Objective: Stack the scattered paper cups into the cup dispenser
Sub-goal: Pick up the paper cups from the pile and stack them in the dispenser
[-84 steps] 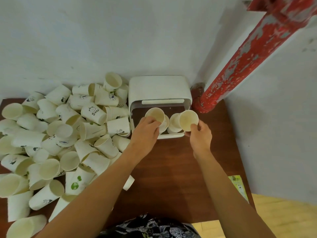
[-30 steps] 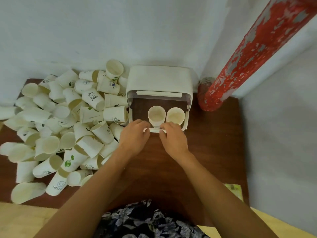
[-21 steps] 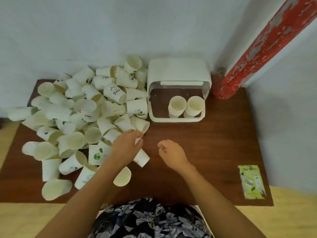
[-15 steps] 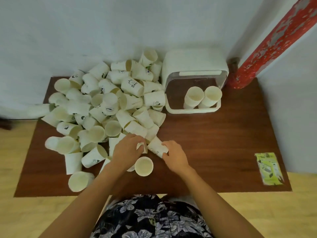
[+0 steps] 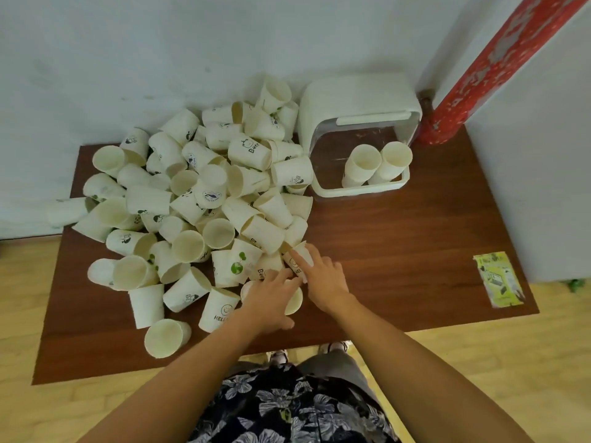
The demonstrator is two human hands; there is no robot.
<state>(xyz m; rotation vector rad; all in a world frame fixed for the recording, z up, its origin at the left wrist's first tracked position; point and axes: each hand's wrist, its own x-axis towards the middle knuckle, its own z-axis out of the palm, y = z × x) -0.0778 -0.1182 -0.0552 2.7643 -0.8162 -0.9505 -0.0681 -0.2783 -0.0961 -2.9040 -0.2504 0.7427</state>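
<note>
both forearms are bare to the bottom edge of the view, with no sleeve, watch or ring visible on the left hand point(image 5: 271, 298) or the right hand point(image 5: 324, 276). at 6 o'clock, a dark top point(image 5: 287, 407) printed with pale grey-white flowers and leaves covers the torso. just above it, two light shoes point(image 5: 279, 356) peek out at the table's near edge.

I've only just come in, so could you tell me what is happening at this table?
A person is sorting a big heap of scattered white paper cups on a brown wooden table. Both hands are at the near edge of the heap: the left hand lies over a cup on its side, and the right hand touches a printed cup beside it. The white plastic cup dispenser at the back holds two short stacks of cups; most cups are not yet stacked.
</note>
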